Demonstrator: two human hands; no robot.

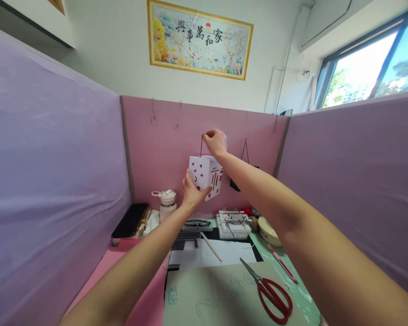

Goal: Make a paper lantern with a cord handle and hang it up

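On desk (pixel 132 290): red-handled scissors (pixel 270 292), white lidded bottle (pixel 166 203), cream bowl (pixel 268 232). Against pink partition wall (pixel 163 140): white paper lantern with red cut-outs (pixel 206 176). Right hand (pixel 216 142) pinched on black hanging cord (pixel 201 145); left hand (pixel 192 192) open, cupping lantern's underside.

— We saw a white lantern (pixel 206 175) with red star and stripe cut-outs, didn't we?

— Yes, against our pink partition (pixel 163 149). At five o'clock from it lay our red-handled scissors (pixel 270 292); lilac walls (pixel 47 149) flanked us.

Our desk's back edge is crowded by a bottle (pixel 167 202) and white blocks (pixel 232 223); scissors (pixel 271 293) block the front-right corner.
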